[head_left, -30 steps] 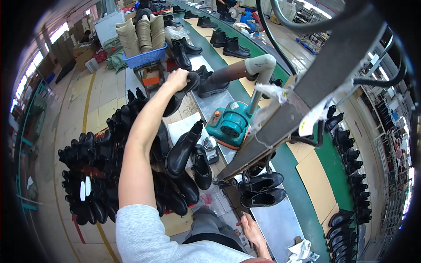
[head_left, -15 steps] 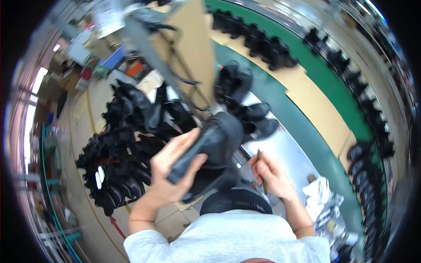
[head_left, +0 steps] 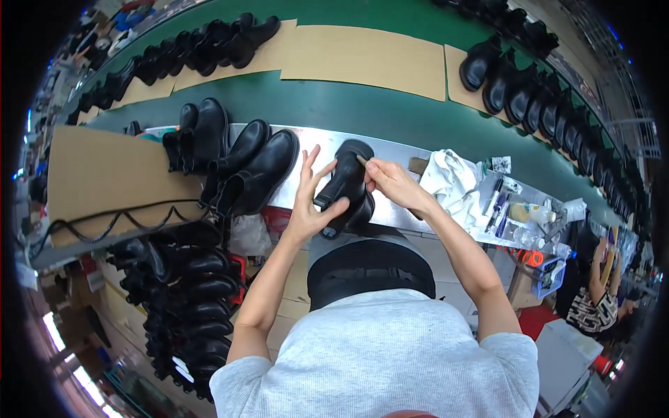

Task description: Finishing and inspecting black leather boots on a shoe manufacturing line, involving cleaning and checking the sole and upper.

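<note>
A glossy black ankle boot (head_left: pixel 346 174) is in front of me at the near edge of the metal worktop, with another black boot shape partly hidden beneath it. My left hand (head_left: pixel 307 206) steadies it from the left, thumb across the shaft and a fingertip against its side, while the other fingers stretch upward. On the right, my right hand (head_left: pixel 394 184) pinches a slim pen-like stick (head_left: pixel 362 159) whose tip meets the boot near its upper end. Most of the stick is hidden in my fingers, so its exact kind cannot be told.
Black boots (head_left: pixel 258 171) stand left on the metal worktop (head_left: pixel 411 150), beside a cardboard panel (head_left: pixel 111 177) with a coiled cable. To the right lie a white cloth (head_left: pixel 446 177), pens and bottles (head_left: pixel 536 212). Boots line the green conveyor (head_left: pixel 362 104); a rack of boots (head_left: pixel 202 292) stands lower left.
I have turned from the boot rack to face the worktop. The boot in my left hand has come over it, and my right hand has brought the stick against the boot.
</note>
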Demonstrator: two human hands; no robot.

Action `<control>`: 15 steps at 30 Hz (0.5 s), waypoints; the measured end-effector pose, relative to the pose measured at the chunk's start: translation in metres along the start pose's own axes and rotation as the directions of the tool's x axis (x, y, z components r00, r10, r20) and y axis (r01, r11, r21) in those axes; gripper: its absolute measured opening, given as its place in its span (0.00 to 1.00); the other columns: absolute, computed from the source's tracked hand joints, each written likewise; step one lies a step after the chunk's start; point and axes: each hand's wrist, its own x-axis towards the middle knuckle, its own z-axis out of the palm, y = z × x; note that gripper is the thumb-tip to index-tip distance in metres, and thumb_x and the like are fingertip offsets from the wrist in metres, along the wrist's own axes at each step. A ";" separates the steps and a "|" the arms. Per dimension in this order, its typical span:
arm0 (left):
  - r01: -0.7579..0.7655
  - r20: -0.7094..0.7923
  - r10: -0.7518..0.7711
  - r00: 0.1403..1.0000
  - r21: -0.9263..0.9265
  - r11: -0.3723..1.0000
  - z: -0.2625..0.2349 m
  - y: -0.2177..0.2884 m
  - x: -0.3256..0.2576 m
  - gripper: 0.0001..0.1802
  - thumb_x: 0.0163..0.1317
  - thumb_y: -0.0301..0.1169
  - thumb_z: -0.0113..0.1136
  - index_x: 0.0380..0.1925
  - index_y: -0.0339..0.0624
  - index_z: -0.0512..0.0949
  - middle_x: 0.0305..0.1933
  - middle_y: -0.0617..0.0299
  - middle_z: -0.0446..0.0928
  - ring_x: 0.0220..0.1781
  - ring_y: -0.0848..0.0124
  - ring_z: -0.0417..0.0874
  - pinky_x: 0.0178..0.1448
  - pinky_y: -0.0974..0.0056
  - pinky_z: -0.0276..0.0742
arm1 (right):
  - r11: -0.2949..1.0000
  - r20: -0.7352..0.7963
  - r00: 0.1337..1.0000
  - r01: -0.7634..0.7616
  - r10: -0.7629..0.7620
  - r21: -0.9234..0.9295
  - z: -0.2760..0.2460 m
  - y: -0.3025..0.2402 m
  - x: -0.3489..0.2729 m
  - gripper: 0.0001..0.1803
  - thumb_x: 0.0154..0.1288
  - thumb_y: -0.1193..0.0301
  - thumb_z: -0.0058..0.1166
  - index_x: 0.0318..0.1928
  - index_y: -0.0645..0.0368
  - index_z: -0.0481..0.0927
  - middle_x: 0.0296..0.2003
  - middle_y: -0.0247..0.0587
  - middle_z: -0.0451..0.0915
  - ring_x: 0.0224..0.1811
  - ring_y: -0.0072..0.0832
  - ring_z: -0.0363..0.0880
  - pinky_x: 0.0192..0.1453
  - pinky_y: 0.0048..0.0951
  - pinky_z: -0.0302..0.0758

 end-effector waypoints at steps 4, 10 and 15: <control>0.312 0.294 -0.151 0.944 -0.644 0.698 0.013 -0.045 0.002 0.32 0.61 0.43 0.56 0.61 0.44 0.58 0.72 0.49 0.50 0.72 0.59 0.51 0.69 0.53 0.49 | 0.972 -0.001 0.998 -0.063 0.064 0.227 0.011 0.041 0.002 0.22 0.74 0.56 0.33 0.32 0.60 0.71 0.26 0.32 0.72 0.21 0.15 0.61 0.24 0.19 0.61; 0.496 0.408 -0.371 0.835 -0.264 0.827 0.015 -0.065 0.056 0.27 0.64 0.49 0.45 0.53 0.38 0.70 0.59 0.53 0.65 0.57 0.64 0.63 0.59 0.63 0.59 | 0.907 0.022 0.986 -0.162 0.166 0.389 0.015 0.040 0.014 0.23 0.75 0.55 0.32 0.33 0.60 0.70 0.25 0.33 0.70 0.19 0.14 0.58 0.22 0.17 0.59; 0.462 0.276 -0.385 0.881 -0.679 0.570 0.039 -0.095 0.056 0.27 0.67 0.45 0.36 0.42 0.32 0.75 0.35 0.54 0.77 0.38 0.70 0.75 0.48 0.67 0.69 | 0.902 0.134 0.967 -0.250 0.216 0.352 0.012 0.020 0.022 0.27 0.74 0.52 0.31 0.29 0.61 0.73 0.23 0.33 0.74 0.18 0.14 0.59 0.21 0.18 0.59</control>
